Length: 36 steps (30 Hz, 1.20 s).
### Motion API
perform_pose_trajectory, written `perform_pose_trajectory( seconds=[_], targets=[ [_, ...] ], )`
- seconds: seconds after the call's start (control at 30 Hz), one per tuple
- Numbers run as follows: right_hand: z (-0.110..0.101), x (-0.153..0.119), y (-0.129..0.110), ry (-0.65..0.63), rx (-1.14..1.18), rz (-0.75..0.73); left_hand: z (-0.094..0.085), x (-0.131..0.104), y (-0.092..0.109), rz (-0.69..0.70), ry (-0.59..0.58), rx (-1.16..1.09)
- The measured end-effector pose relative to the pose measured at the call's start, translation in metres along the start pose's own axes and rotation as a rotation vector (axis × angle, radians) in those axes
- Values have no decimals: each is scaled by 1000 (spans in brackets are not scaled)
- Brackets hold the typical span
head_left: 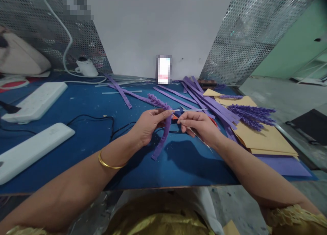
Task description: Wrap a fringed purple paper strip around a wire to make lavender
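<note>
Over the middle of the blue table, my left hand [153,124] pinches a purple paper flower spike [158,101], lavender-like, with a fringed purple strip [162,139] hanging below the fingers. A thin pale stem [194,109] runs from the spike out to the right, above my right hand. My right hand [195,124] is closed just right of the spike, its thumb and index finger together. Out of its fingers a thin metal wire-like rod [203,143] slants down to the right. Behind the hands is a partly hidden orange and dark-blue object [175,117].
Purple paper strips [201,95] lie at the back right. Finished lavender stems [251,115] rest on tan paper sheets [270,143] at the right. A phone [164,69] leans against the white board. Power strip [38,100], long white case [35,150] and black cable [102,116] occupy the left.
</note>
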State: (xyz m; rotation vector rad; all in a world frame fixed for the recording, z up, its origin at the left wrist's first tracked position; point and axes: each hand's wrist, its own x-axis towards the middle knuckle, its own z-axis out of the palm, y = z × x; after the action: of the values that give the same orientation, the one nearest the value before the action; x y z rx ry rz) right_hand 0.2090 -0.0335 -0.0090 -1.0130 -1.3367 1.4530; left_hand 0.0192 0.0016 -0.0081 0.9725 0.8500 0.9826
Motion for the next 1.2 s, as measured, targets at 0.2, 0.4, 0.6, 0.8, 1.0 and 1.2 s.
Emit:
perform_pose_trajectory(
  seconds=[0.2, 0.4, 0.6, 0.8, 1.0, 1.2],
  targets=[
    [0, 1, -1, -39, -53, 31, 2, -2, 1, -61, 12, -1],
    [-23, 12, -10, 324, -686, -179, 2, -2, 7, -113, 82, -17],
    [-36, 24, 3, 312, -1100, 100, 0, 0, 6, -123, 112, -12],
    [-21, 28, 26, 342, -857, 139, -1, 1, 4, -133, 80, 4],
    [-20, 31, 25, 419, -396, 207, -2, 2, 2, -123, 83, 0],
    [-18, 34, 18, 645, -105, -226, -3, 3, 4, -110, 112, -27]
  ],
)
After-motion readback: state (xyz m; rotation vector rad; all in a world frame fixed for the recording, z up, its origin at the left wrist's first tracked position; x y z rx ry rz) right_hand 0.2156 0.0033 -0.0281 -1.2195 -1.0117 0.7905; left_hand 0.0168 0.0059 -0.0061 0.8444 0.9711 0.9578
